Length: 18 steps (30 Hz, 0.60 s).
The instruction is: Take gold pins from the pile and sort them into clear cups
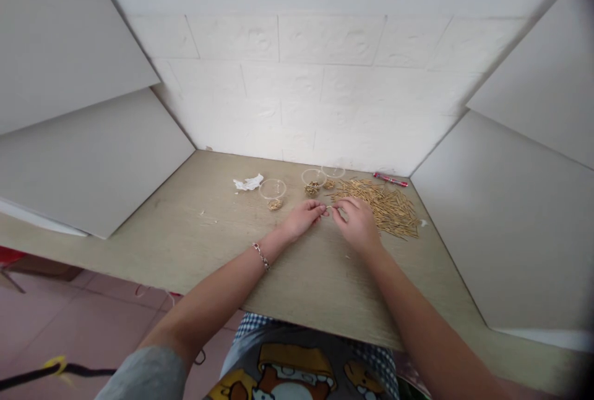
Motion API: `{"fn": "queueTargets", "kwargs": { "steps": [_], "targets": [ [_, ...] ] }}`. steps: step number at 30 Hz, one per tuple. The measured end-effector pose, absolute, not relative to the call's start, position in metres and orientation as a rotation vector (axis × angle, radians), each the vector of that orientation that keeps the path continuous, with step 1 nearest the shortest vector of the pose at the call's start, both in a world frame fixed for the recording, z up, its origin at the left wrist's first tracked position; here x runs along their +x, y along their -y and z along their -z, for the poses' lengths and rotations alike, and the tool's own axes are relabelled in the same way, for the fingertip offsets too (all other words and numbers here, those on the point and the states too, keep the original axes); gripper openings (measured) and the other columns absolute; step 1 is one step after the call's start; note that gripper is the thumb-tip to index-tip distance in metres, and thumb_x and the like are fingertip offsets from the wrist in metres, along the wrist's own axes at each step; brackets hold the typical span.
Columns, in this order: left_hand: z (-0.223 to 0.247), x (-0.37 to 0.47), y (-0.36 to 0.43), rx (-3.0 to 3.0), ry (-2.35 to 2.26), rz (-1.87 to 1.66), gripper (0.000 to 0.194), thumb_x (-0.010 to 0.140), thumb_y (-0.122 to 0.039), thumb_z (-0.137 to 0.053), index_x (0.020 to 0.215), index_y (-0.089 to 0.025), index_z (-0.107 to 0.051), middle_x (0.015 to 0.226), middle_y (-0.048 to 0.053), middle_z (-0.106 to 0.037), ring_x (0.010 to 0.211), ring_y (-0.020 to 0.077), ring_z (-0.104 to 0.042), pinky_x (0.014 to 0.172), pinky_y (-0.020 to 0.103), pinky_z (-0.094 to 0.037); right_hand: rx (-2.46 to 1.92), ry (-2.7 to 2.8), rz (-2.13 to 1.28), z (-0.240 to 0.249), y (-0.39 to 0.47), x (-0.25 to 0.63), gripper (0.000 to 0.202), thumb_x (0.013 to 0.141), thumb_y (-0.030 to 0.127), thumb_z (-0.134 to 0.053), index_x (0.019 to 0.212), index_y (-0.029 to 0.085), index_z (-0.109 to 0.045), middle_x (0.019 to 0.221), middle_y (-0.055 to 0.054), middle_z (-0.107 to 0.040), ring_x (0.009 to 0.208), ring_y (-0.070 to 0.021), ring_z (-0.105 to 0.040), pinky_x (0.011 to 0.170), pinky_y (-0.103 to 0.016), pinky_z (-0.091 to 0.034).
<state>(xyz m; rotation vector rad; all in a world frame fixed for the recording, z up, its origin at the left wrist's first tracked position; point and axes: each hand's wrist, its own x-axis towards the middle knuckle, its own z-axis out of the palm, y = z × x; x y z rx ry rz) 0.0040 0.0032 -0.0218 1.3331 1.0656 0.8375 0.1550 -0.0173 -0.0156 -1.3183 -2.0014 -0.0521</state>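
Near the middle of the table, my left hand (304,217) and my right hand (358,223) almost meet at the fingertips. Both are closed in a pinch on a small thin golden piece (329,207) that bridges them; its exact kind is too small to make out. Just beyond and beside my right hand spreads a loose pile of thin golden sticks (394,209). Past my left hand stands a clear round cup (273,189) with short golden pieces (275,205) in it. Two more clear cups (314,178) with golden pieces (312,189) stand behind my fingers.
A crumpled white tissue (249,182) lies left of the cups. Behind the pile is a red tube-like packet (390,179). White panels (97,165) flank the wooden table (185,245), and a white brick-patterned wall (297,87) closes off the back.
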Motion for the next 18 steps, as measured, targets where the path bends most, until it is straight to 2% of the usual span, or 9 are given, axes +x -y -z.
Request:
{"fn": "queueTargets", "kwargs": {
  "steps": [2, 9, 18],
  "targets": [
    [0.0215, 0.0040, -0.0037, 1.408, -1.116, -0.845, 0.021, 0.078, -0.030, -0.048, 0.067, -0.015, -0.057, 0.051, -0.004, -0.044, 0.049, 0.0078, -0.038, 0.049, 0.019, -0.029, -1.316, 2.045, 0.108, 0.0152, 0.0184, 0.1548, 0.018, 0.082, 0.023, -0.046, 0.078, 0.020, -0.063, 0.086, -0.007, -0.064, 0.083, -0.0211, -0.056, 0.079, -0.036, -0.040],
    [0.0189, 0.0009, -0.0046, 1.558, -1.153, -0.864, 0.016, 0.076, -0.025, -0.046, 0.068, -0.016, -0.056, 0.068, 0.000, -0.058, 0.057, 0.0094, -0.045, 0.058, 0.021, -0.037, -1.288, 2.122, 0.105, 0.0149, 0.0172, 0.1586, 0.017, 0.082, 0.022, -0.047, 0.077, 0.020, -0.063, 0.086, -0.007, -0.065, 0.084, -0.0211, -0.057, 0.080, -0.036, -0.039],
    [0.0144, -0.0024, -0.0024, 1.733, -1.186, -0.848, 0.015, 0.077, -0.021, -0.045, 0.071, -0.016, -0.057, 0.067, 0.000, -0.059, 0.061, 0.0109, -0.049, 0.063, 0.022, -0.039, -1.260, 2.053, -0.094, 0.0196, 0.0107, 0.1621, 0.015, 0.077, 0.021, -0.050, 0.073, 0.019, -0.065, 0.080, -0.006, -0.066, 0.078, -0.0195, -0.059, 0.074, -0.033, -0.044]
  ]
}}
